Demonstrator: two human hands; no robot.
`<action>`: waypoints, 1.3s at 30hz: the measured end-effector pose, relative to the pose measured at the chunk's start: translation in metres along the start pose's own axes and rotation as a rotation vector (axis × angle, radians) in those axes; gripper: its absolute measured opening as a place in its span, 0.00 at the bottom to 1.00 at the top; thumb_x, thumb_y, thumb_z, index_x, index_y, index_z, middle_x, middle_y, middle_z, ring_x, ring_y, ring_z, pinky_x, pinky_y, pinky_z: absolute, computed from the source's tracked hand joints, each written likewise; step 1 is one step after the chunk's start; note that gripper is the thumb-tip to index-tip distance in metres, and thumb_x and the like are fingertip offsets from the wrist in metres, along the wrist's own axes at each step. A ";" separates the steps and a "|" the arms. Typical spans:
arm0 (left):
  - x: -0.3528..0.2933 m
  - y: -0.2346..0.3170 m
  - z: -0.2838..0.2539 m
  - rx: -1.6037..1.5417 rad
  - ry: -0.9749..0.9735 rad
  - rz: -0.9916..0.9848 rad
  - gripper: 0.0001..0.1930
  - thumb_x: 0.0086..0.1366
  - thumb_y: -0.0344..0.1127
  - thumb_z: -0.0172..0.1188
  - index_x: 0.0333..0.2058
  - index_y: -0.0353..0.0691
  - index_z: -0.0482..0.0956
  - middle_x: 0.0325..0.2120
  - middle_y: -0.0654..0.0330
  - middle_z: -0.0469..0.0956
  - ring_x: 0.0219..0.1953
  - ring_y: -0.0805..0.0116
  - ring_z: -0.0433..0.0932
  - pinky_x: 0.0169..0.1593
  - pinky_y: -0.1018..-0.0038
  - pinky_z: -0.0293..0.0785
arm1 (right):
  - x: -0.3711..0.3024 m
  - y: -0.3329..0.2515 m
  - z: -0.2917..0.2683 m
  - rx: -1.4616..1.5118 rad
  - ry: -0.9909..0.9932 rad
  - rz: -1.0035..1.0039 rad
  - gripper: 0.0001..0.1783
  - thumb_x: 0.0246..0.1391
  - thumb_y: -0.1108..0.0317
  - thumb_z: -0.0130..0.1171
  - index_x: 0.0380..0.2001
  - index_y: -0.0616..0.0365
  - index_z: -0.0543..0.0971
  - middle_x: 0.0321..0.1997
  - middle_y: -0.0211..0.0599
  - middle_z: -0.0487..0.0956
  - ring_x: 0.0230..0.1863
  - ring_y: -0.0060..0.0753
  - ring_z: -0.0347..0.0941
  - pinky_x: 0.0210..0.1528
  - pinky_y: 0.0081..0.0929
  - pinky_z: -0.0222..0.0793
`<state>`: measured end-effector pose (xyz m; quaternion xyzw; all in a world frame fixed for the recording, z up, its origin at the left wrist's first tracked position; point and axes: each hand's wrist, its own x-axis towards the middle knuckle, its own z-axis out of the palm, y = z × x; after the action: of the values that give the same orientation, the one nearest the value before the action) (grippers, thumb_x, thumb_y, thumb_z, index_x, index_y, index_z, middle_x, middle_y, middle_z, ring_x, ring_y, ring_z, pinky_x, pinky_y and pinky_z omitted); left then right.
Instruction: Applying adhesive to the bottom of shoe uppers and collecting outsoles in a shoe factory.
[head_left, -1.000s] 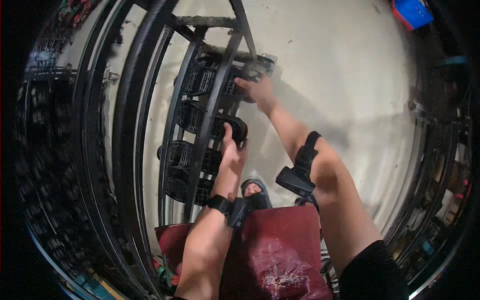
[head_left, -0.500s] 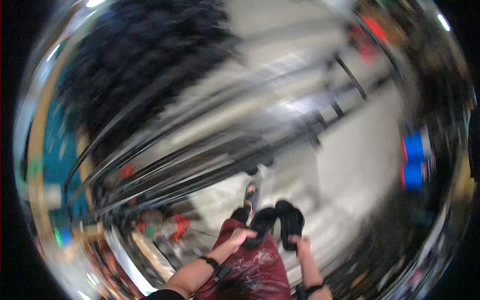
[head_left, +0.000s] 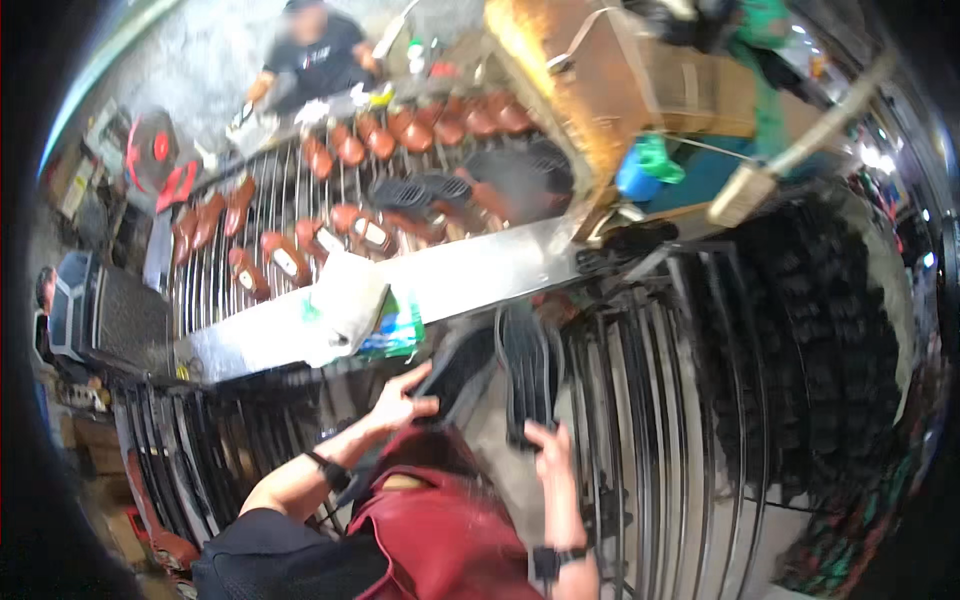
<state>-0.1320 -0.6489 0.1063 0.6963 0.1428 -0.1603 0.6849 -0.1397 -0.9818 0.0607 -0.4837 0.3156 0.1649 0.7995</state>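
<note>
In my left hand [head_left: 400, 402] is a black shoe sole [head_left: 462, 362], gripped near its lower end and tilted to the right. My right hand [head_left: 550, 450] pinches the lower end of another black shoe sole [head_left: 528, 365], whose ridged face is turned up. The two soles stand side by side in front of my red apron [head_left: 450, 530], just below the metal edge [head_left: 480, 265] of a roller table. Brown shoes [head_left: 285, 258] stand in rows on the rollers, and dark soles [head_left: 405, 192] lie among them.
A white bag and a green-blue packet [head_left: 400, 325] rest on the table edge. Dark metal racks [head_left: 640, 400] flank me, the right one beside stacked black soles [head_left: 820, 350]. A co-worker [head_left: 315, 55] is across the table. A blue cup [head_left: 645, 170] stands at upper right.
My view has swung from the floor, racks and blue spools to the roller table with brown shoes. Both hands still hold the soles, now raised in front of the table edge.
</note>
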 end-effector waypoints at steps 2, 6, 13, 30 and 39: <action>0.072 -0.016 -0.032 -0.181 0.067 -0.018 0.39 0.65 0.31 0.71 0.73 0.36 0.65 0.68 0.51 0.73 0.68 0.67 0.70 0.73 0.68 0.61 | 0.093 -0.006 0.057 0.142 -0.150 -0.031 0.26 0.50 0.83 0.71 0.54 0.65 0.77 0.49 0.43 0.85 0.48 0.43 0.84 0.52 0.41 0.82; 0.211 -0.036 -0.067 0.395 0.387 0.003 0.35 0.71 0.48 0.63 0.72 0.40 0.68 0.65 0.42 0.72 0.67 0.46 0.70 0.71 0.56 0.65 | 0.242 0.002 0.182 0.133 -0.016 -0.039 0.25 0.61 0.65 0.70 0.57 0.65 0.77 0.56 0.48 0.82 0.55 0.48 0.82 0.53 0.53 0.82; 0.286 0.015 -0.077 0.865 0.477 -0.164 0.50 0.45 0.55 0.79 0.57 0.21 0.69 0.50 0.42 0.72 0.54 0.43 0.73 0.56 0.48 0.72 | 0.307 -0.015 0.312 -1.002 0.333 0.081 0.60 0.35 0.33 0.82 0.60 0.71 0.75 0.60 0.56 0.78 0.55 0.49 0.79 0.47 0.49 0.81; 0.271 0.071 -0.323 -0.141 1.230 0.092 0.28 0.64 0.37 0.74 0.58 0.28 0.76 0.49 0.51 0.83 0.49 0.64 0.80 0.56 0.65 0.76 | 0.219 -0.074 0.434 -0.758 -0.510 -0.108 0.22 0.64 0.79 0.66 0.59 0.77 0.76 0.58 0.47 0.83 0.60 0.32 0.78 0.64 0.29 0.72; 0.316 0.024 -0.375 0.006 1.223 -0.572 0.35 0.62 0.40 0.72 0.61 0.23 0.71 0.55 0.42 0.78 0.53 0.52 0.81 0.56 0.62 0.79 | 0.334 0.009 0.551 -0.817 -0.553 0.037 0.35 0.61 0.59 0.73 0.64 0.71 0.74 0.49 0.41 0.85 0.46 0.26 0.82 0.44 0.25 0.78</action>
<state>0.1749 -0.2808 -0.0002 0.5985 0.6832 0.0874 0.4091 0.2948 -0.5078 0.0157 -0.6900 0.0096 0.4116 0.5953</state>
